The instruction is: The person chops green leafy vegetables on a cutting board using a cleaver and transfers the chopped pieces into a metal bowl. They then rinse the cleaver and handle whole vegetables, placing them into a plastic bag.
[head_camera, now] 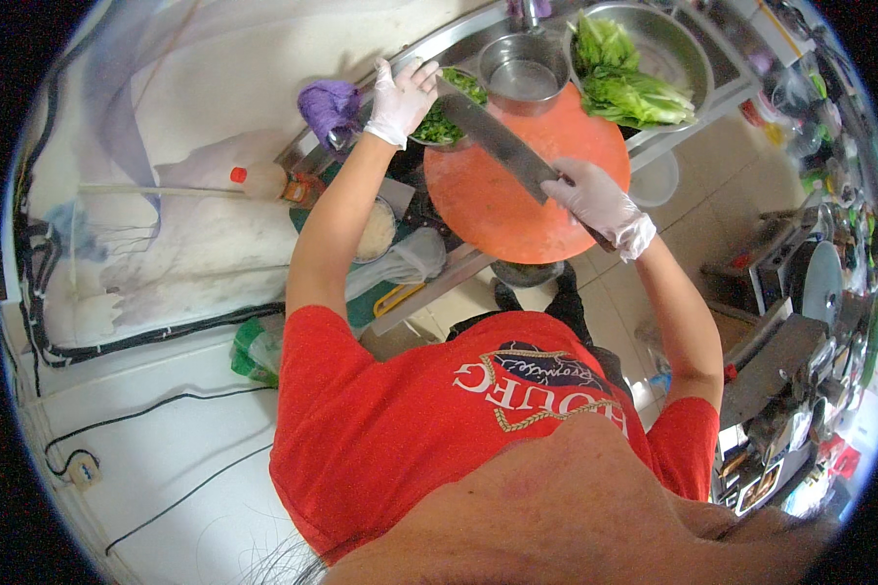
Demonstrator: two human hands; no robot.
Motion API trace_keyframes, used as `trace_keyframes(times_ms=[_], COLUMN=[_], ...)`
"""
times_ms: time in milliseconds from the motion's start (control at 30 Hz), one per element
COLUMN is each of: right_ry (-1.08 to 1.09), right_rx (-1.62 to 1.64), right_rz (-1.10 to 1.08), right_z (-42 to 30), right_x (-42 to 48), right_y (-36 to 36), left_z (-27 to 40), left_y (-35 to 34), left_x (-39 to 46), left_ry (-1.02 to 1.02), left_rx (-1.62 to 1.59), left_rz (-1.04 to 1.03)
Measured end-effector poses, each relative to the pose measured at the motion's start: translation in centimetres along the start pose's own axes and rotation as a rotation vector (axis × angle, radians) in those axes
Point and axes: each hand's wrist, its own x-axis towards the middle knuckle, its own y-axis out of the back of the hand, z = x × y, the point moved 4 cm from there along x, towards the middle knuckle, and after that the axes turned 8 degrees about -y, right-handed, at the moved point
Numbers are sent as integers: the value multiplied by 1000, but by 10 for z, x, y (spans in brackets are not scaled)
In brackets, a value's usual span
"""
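Observation:
My right hand (593,197), in a thin clear glove, is closed round the handle of a large knife (497,139). The broad blade slants over a round orange cutting board (534,219), its far end above a metal bowl of chopped greens (439,128). My left hand (404,95), gloved too, is raised palm up with fingers apart beside that bowl and the blade's far end, holding nothing. Behind the board stand an empty-looking steel pot (528,73) and a wide steel basin (691,66) with leafy lettuce (629,84) in it.
To the left are a purple mesh bundle (329,106), a bottle with a red cap (271,181), a bowl of pale chopped food (377,232) and a clear plastic bag (410,256). A white tub (655,178) sits right of the board. Shelves with cookware line the far right.

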Motion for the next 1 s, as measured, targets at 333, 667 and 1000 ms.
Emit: trace_keyframes(times_ms=[333,667,1000], right_ry=[84,28,245], right_rx=[-49,-153,-647], right_rz=[25,78,382], right_z=[-3,-2,1], right_x=[-9,6,-23], right_y=[1,1,3], left_z=[5,-2,0], left_y=[-3,-24,21], left_x=[-10,-24,-3], left_ry=[-6,-21,-100], left_rx=[191,349,629], left_rz=[-190,-125,-71])
